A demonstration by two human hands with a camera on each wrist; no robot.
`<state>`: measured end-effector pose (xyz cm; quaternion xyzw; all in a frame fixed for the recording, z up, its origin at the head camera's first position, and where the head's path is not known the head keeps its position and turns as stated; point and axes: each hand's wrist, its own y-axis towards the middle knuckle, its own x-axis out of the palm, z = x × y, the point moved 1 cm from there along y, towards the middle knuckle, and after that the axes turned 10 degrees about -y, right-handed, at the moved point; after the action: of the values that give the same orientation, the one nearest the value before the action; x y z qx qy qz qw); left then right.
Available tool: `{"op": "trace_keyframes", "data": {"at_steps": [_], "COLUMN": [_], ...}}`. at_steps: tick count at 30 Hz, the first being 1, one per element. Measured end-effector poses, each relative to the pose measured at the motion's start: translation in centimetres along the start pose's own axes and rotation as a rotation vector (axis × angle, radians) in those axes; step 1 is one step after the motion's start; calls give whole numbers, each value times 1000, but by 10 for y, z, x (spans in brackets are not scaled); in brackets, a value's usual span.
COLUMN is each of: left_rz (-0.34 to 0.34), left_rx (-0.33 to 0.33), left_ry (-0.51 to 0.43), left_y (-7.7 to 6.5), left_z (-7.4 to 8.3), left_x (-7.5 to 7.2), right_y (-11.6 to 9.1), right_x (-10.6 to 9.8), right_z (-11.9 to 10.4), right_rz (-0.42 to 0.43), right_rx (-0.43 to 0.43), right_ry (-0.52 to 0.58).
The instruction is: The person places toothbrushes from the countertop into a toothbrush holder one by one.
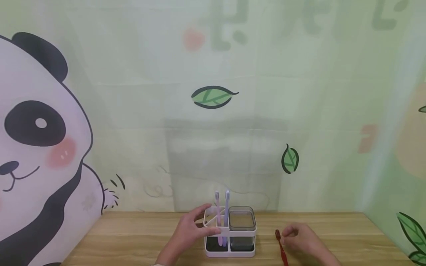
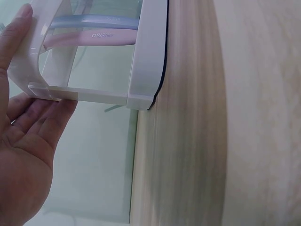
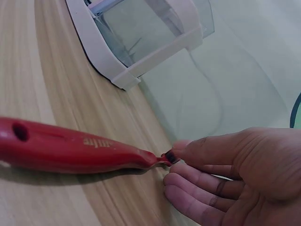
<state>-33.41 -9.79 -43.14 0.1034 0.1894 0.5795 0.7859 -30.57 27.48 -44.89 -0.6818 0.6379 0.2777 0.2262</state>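
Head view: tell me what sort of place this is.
Probably a staged indoor tabletop set-up: a creased, panda-printed backdrop rises behind a wood-grain table, and a white toothbrush holder stands on that table.

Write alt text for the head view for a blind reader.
A person's left hand grips a white holder with a pink toothbrush, a blue toothbrush and a clear cup; their right hand is beside a red toothbrush on a wooden table. Behind is a panda-print backdrop.
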Motion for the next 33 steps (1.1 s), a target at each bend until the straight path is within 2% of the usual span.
{"op": "trace_keyframes", "data": {"at_steps": [3, 11, 21, 26, 33], "left_rz": [2, 6, 3, -3, -1], "left_rx": [1, -12, -18, -25, -10], "left_ry": [11, 11, 11, 8, -5], "left_y": [0, -1, 0, 0, 1], "left_z": [0, -1, -1, -1, -2], "left_x": [0, 0, 0, -1, 0], "right_y": [1, 0, 1, 3, 3], "right_x": [3, 12, 18, 21, 24], "right_z": [2, 0, -2, -5, -8], "right_rz": [-11, 14, 70, 102, 145], "right_rx": [-3, 112, 84, 113, 109], "right_ry": [4, -8, -53, -95, -158]}}
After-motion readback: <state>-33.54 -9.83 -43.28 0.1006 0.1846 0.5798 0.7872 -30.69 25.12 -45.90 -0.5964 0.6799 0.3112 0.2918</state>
